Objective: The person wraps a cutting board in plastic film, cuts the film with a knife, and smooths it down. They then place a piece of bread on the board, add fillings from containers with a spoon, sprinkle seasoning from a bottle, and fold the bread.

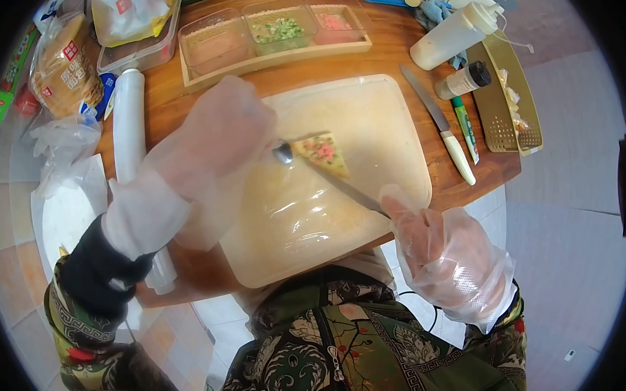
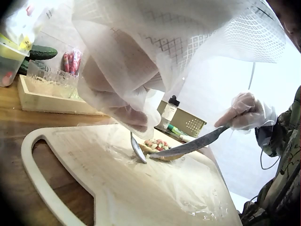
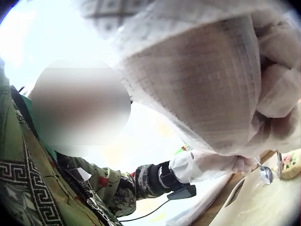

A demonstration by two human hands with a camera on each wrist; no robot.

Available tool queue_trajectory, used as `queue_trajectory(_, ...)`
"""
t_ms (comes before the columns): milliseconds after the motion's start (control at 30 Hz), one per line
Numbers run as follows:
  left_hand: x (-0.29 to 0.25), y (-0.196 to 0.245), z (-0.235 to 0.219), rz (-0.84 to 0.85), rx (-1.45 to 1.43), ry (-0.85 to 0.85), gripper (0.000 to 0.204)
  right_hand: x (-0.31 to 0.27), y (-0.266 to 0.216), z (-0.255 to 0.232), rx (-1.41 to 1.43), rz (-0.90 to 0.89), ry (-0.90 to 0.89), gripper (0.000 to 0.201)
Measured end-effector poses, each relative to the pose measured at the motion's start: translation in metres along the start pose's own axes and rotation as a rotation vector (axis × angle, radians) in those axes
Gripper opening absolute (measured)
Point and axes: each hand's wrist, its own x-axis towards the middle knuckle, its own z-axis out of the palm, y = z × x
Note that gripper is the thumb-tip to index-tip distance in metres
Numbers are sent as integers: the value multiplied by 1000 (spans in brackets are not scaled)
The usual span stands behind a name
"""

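A triangular slice of bread (image 1: 325, 151), topped with pink and green bits, lies on the pale cutting board (image 1: 387, 122). My left hand (image 1: 219, 130), in a clear plastic glove, grips a spoon (image 1: 282, 153) over the board; its bowl points down at the slice's left corner. Also gloved, my right hand (image 1: 448, 249) holds a knife (image 1: 347, 188) by the handle, forefinger stretched along it. In the left wrist view the knife's blade (image 2: 193, 145) reaches along the slice, its tip near the spoon's bowl (image 2: 138, 149). Clear plastic film (image 1: 293, 217) covers the near part of the board.
Behind the board stands a wooden tray (image 1: 279, 59) with tubs of chopped food. A white-handled knife (image 1: 454, 151), a seasoning jar (image 1: 462, 81), a squeeze bottle (image 1: 449, 39) and a basket (image 1: 498, 110) are on the right. To the left are a film roll (image 1: 129, 119) and bagged bread (image 1: 63, 70).
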Motion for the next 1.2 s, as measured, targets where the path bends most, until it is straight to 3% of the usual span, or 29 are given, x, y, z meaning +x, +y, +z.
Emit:
queue_trajectory(533,44,8,-2,258,372,-120,24,0,0,5,1,7,12,56)
queue_trajectory(667,45,11,-7,150,282,-167,20,0,2,6,19,17,30,55)
queue_trajectory(733,40,9,-13,581,476,25,13,0,3,6,77,10,45,54)
queue_trajectory(767,39,11,-14,582,476,24,13,0,3,6,78,11,45,54)
queue_trajectory(900,26,7,-15,397,288,-82,6,1,3,6,75,18,36,54)
queue_trajectory(933,24,4,-16,333,224,-141,13,0,3,6,70,26,31,55)
queue_trajectory(1167,38,10,-6,427,219,-1,12,2,3,5,124,42,-37,58)
queue_trajectory(1200,43,17,-5,15,-151,-48,16,2,2,6,150,43,-48,58)
